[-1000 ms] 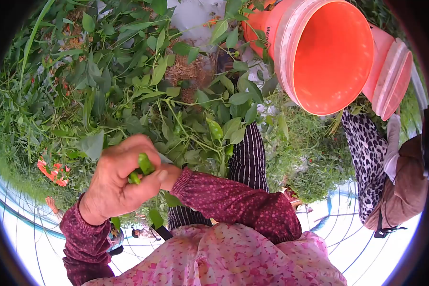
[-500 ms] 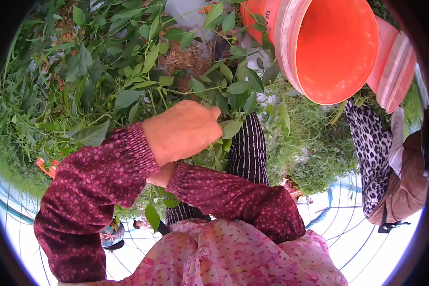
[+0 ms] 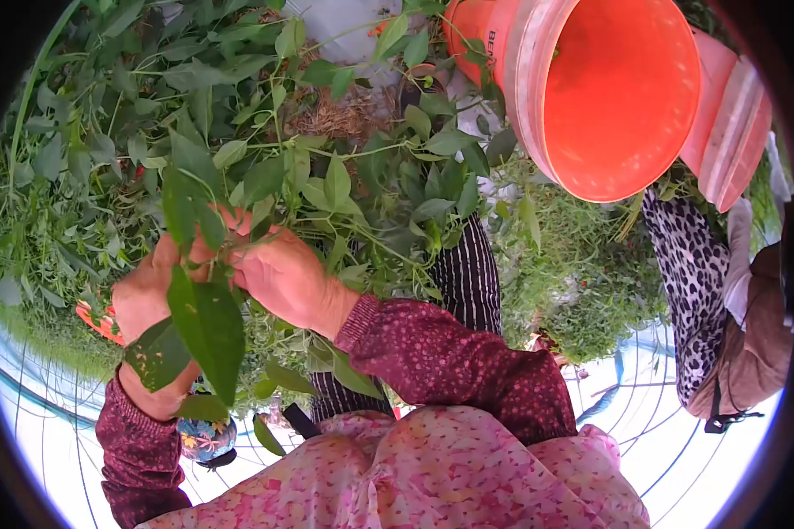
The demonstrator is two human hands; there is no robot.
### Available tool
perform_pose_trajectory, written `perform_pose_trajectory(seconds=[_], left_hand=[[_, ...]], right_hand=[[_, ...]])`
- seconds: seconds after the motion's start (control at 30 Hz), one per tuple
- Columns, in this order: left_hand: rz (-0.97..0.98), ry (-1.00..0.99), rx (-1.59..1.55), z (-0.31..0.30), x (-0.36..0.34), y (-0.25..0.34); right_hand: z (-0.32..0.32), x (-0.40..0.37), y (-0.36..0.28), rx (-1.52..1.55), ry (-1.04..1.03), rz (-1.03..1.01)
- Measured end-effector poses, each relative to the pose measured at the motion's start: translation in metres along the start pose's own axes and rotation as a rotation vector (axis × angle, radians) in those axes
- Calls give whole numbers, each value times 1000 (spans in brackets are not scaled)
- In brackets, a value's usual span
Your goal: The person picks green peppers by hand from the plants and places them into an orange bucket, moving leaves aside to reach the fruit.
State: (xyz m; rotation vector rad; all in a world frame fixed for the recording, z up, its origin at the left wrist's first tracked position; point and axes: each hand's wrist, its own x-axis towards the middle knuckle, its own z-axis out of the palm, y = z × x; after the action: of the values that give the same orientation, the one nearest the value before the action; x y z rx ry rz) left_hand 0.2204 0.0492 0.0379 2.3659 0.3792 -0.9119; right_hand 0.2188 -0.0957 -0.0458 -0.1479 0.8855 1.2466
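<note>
Now, head view: the left hand [image 3: 139, 295], which half a second ago stretched rightward as a fist, has drawn back; I judge that both hands are thus engaged with one leafy branch [image 3: 207, 333], hanging before and between them. The right hand [image 3: 289, 275] reaches leftward, fingers bent; the left is curled, partly leaf-covered. Whether either grips anything, I cannot tell.

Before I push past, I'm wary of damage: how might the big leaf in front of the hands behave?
The big leaf probably bends easily, as it looks broad and thin. Its flat shape suggests it's light, and something that thin might tear if tugged.
</note>
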Motion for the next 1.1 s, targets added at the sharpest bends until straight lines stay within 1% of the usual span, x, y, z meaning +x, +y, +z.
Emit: perform_pose_trajectory(seconds=[0.03,0.1,0.17,0.2,0.23,0.27,0.33,0.37,0.43,0.5,0.53,0.57,0.6,0.63,0.7,0.73,0.77,0.83,0.87,0.9,0.97,1.03,1.1], left_hand=[[-84,-80,18,0,-6,2],[-47,-95,59,11,-26,-7],[-17,-105,107,15,-29,-6],[-122,0,-107,17,-28,-2],[-226,104,-319,17,-27,1],[-226,105,-319,16,-28,-1],[-58,-10,95,8,-27,-10],[26,-66,302,4,-24,-11],[-7,-35,285,2,-19,7],[20,4,182,2,-21,19],[-9,-68,-87,2,-20,20],[-2,-67,-85,2,-20,23],[-2,-141,-81,2,-22,28],[-6,-215,-76,3,-22,33],[2,-225,-109,-5,-18,42],[50,-398,-353,-12,-18,48],[98,-572,-597,-18,-17,55],[105,-552,-538,-16,-6,62],[76,-278,-601,-10,8,59],[48,0,-657,-4,23,57],[193,-5,-702,4,59,66],[473,-42,-507,25,96,86],[598,-171,-434,58,117,113]], right_hand=[[1,-1,-4,188,-102,-23],[0,0,-5,166,-128,-1],[1,-3,-5,76,-192,48],[-2,-4,-2,0,-163,63],[3,-4,-7,0,-163,62],[8,-5,-13,59,-195,94],[13,-5,-19,113,-228,121],[15,-6,-17,98,-190,122],[13,-4,-12,86,-149,125],[1,2,-7,-100,-55,134],[-15,9,6,-102,-56,130],[-37,17,26,-171,-75,26],[-37,21,28,-237,-93,-76],[-39,20,29,-235,-93,-77],[-9,17,6,-480,347,322],[-20,23,17,-515,441,110],[-19,22,20,-509,442,107],[-17,17,25,-617,456,59],[-18,17,28,-611,458,58],[-16,-4,38,-617,470,58],[-20,-25,22,-638,487,57],[-23,-17,34,-664,498,61],[-27,-19,34,-690,512,64]])
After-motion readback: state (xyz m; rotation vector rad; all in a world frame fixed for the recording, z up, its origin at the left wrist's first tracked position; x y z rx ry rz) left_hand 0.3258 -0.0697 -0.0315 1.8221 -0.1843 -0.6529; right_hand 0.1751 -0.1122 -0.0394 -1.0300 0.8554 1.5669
